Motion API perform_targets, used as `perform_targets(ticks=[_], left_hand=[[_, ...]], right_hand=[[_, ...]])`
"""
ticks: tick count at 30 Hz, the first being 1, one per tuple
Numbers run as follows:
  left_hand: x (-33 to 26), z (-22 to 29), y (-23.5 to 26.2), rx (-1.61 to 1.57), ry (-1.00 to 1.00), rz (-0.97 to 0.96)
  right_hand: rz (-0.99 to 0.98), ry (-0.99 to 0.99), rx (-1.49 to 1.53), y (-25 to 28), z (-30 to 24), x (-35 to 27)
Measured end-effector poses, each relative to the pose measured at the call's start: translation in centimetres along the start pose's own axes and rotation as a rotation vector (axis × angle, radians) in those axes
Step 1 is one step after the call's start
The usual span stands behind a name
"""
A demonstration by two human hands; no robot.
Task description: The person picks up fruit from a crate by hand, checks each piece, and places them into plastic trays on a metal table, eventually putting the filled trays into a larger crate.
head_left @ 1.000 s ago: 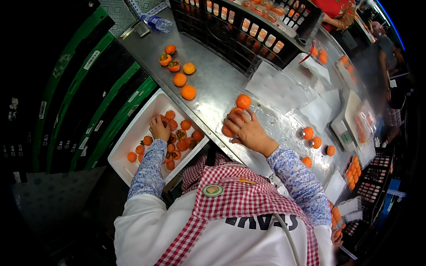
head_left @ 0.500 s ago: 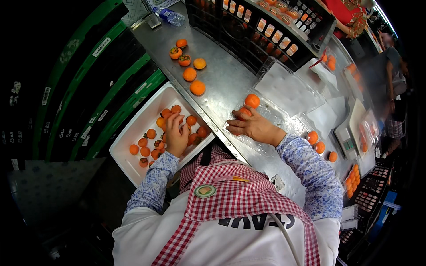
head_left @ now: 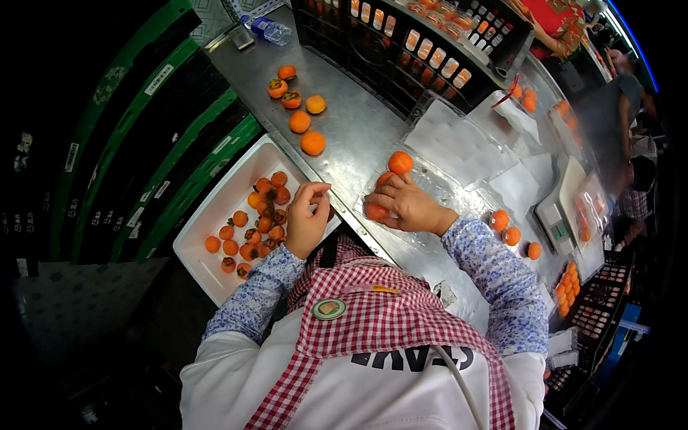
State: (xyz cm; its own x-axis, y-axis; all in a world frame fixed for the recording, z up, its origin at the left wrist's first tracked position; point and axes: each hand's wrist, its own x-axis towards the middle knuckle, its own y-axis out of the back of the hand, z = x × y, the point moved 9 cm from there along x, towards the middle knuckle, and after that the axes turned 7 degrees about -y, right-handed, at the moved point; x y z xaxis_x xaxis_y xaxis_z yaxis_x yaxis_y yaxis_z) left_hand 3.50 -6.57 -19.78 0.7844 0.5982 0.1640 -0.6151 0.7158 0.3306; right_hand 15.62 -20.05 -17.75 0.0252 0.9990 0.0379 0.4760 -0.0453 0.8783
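Note:
My left hand (head_left: 307,218) is raised over the right side of a white bin (head_left: 188,244), by the steel table's edge. Its fingers curl toward the thumb; what they hold, if anything, is hidden. Several orange persimmons (head_left: 247,251) lie in the bin, some with green-brown leafy tops. On the table, my right hand (head_left: 414,208) closes over a persimmon (head_left: 376,211) at the near end of a clear plastic tray (head_left: 423,174). Two more persimmons sit beyond it in the tray; the far one (head_left: 400,163) is fully visible, the middle one (head_left: 385,178) partly under my fingers.
Several loose persimmons (head_left: 312,142) stand on the steel table (head_left: 344,118) to the left. Behind are a water bottle (head_left: 266,29) and a black crate (head_left: 373,54) of packed fruit. Clear trays, white sheets and a scale (head_left: 555,223) lie rightward. Green-edged black crates (head_left: 168,161) stack left; people stand far right.
My left hand has lifted from among the persimmons in the bin and moved right, toward the table. A persimmon now shows under my right fingers at the tray's near end.

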Motion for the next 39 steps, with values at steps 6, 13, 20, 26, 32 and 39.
perform_targets(ticks=[6,13,20,26,32,39], left_hand=[[-1.5,-2.3,-3.8,-0.44,0.26,-0.163],[-2.4,1.9,-7.2,-0.801,0.44,-0.413],[-1.9,5.6,-8.4,-0.77,0.335,-0.487],[-2.2,7.4,-8.9,-0.626,0.156,-0.499],[-3.0,10.6,-10.4,-0.359,-0.157,-0.503],[-4.5,9.8,-13.2,-0.782,0.123,-0.672]], right_hand=[[0.087,-0.363,0.411,1.5,0.7,-1.1],[0.218,-0.637,1.639,-1.5,-0.5,-4.5],[0.353,-0.53,2.033,-1.9,-2.4,-6.8],[0.487,-0.543,1.969,-1.2,-2.6,-8.7],[0.681,-0.849,1.611,0.2,-2.8,-11.1],[0.751,-0.924,1.367,1.2,-3.0,-14.3]])
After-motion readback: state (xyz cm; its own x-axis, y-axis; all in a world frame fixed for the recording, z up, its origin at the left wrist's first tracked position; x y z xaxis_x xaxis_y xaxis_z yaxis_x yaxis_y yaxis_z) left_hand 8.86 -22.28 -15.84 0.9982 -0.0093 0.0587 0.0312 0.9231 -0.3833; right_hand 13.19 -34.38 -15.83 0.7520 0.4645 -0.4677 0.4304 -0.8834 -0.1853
